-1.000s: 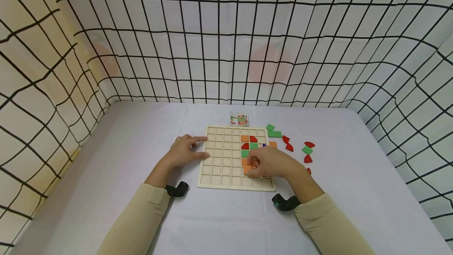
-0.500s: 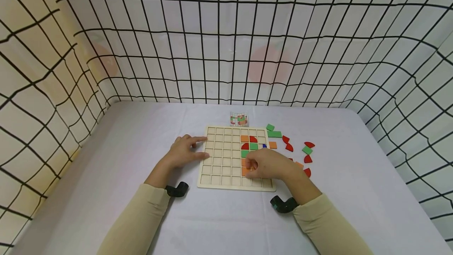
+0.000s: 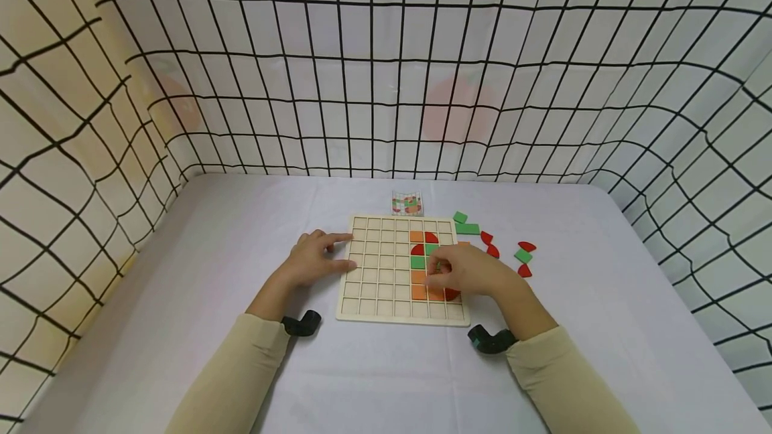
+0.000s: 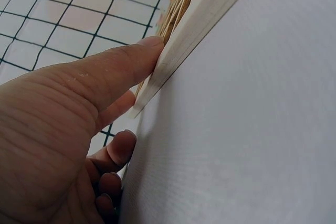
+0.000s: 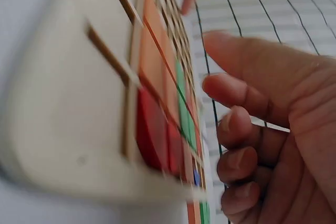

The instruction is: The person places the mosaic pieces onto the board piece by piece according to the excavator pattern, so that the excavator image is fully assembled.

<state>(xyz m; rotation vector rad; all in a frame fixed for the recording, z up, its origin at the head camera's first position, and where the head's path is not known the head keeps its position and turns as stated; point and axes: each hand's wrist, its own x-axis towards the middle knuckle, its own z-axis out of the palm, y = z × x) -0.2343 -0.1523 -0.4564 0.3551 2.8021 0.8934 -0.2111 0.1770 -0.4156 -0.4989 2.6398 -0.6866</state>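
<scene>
A pale wooden grid board (image 3: 376, 312) lies flat on the table. My left hand (image 3: 307, 258) is at its left edge, index finger stretched out and thumb (image 4: 123, 69) touching the side. Over the board's right part hovers my right hand (image 3: 473, 270); in the right wrist view its fingers are loosely bent, apart from the board, with nothing between them. Under it, orange square tiles (image 3: 419, 292) and a red quarter-round piece (image 5: 152, 132) sit in cells. Farther up are a green tile (image 3: 417, 262) and another red piece (image 3: 431, 237). The right hand hides some cells.
A small patterned card (image 3: 407, 204) lies behind the board. Right of the board are loose pieces: a green rectangle (image 3: 467, 228), a green square (image 3: 523, 256) and several red ones (image 3: 525, 271). Black wire mesh (image 3: 386, 99) encloses the back and sides.
The orange tile under my right fingers came to lie in its cell. My right hand then let go and shifted slightly up and right, uncovering the lower orange and red pieces. The left hand stays put.
</scene>
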